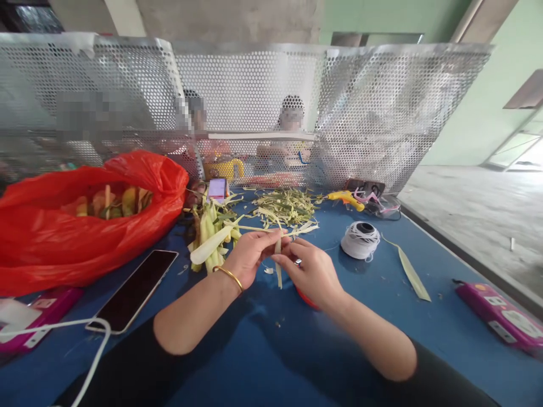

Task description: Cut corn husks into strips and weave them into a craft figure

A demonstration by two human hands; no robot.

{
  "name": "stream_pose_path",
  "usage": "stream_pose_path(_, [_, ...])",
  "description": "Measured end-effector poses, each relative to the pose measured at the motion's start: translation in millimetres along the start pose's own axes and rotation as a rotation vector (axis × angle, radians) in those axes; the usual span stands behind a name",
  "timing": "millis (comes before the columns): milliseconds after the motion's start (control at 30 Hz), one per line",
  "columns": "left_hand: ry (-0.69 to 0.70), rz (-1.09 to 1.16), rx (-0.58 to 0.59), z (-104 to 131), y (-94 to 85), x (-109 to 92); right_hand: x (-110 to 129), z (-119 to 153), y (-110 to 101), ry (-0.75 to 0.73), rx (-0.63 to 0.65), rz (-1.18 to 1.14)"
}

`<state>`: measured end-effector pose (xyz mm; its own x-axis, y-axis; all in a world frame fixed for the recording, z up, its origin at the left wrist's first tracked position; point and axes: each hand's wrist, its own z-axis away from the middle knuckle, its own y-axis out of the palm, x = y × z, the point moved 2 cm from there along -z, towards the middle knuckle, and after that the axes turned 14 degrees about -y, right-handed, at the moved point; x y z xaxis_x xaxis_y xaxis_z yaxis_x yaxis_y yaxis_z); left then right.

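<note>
In the middle of the view my left hand (248, 254), with a gold bangle at the wrist, pinches several pale green husk strips (278, 264) where they cross. My right hand (314, 272) meets it from the right, thumb and fingers closed on the same strips. Their ends stick out left, right, up and down. A red thing (306, 298) lies mostly hidden beneath my right hand. Left of my hands rests a bundle of husks (207, 234), and behind them spreads a heap of shredded husk (288, 206). A spool of white thread (360, 242) stands to the right.
A large red plastic bag (161, 220) fills the left side. A phone (134, 291) and white cable (99, 350) lie nearby. Right are a yellow glue gun (345, 199), a loose husk leaf (411, 272) and a purple box (500, 314). A perforated metal screen (250, 85) borders the back; people sit beyond.
</note>
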<state>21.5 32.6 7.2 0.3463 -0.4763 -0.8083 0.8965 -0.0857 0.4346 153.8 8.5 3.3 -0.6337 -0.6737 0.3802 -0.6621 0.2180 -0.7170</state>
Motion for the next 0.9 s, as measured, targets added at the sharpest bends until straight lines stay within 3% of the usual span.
stream_pose_path(133, [0.044,-0.002,0.001,-3.9,0.0,5.1,-4.2,-1.4,9.0,0.028,0.020,-0.132])
stream_pose_path(367, [0.061,0.038,-0.092,-1.4,-0.2,3.1,1.8,-2.3,1.2,-0.110,0.083,-0.155])
stream_pose_path(433, [0.051,0.039,-0.093,-0.2,-0.6,0.7,2.0,-3.3,-6.2,-0.153,0.041,-0.094])
stream_pose_path(567, [-0.015,0.011,-0.040,2.6,-0.4,-3.5,-4.7,-7.4,-21.7,-0.200,-0.135,0.246])
stream_pose_path(733, [-0.078,-0.023,-0.056,5.3,0.0,-2.9,-14.4,-10.0,-16.0,-0.218,0.037,0.260])
stream_pose_path(900, [0.055,-0.139,-0.116,-3.7,-4.2,2.2,-3.9,-7.1,-14.8,-0.324,0.056,0.344])
